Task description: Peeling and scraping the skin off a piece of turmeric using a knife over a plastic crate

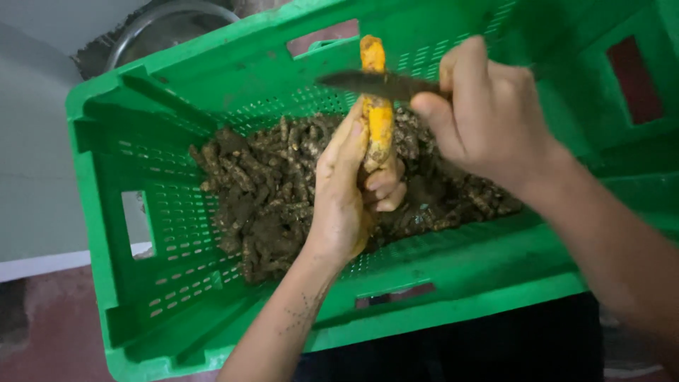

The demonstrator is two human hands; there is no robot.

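My left hand (350, 191) grips the lower end of an orange peeled root (378, 113), held upright over a green plastic crate (106, 212). My right hand (488, 113) holds a dark knife (371, 84) by its handle; the blade lies across the upper part of the root, pointing left. Under both hands the crate's floor is covered with several muddy brown roots (269, 191).
A metal bowl's rim (170, 18) shows beyond the crate's far left corner. A grey wall (35, 141) lies at the left, with reddish floor (49, 318) below it. A second green crate wall (636, 71) stands at the right.
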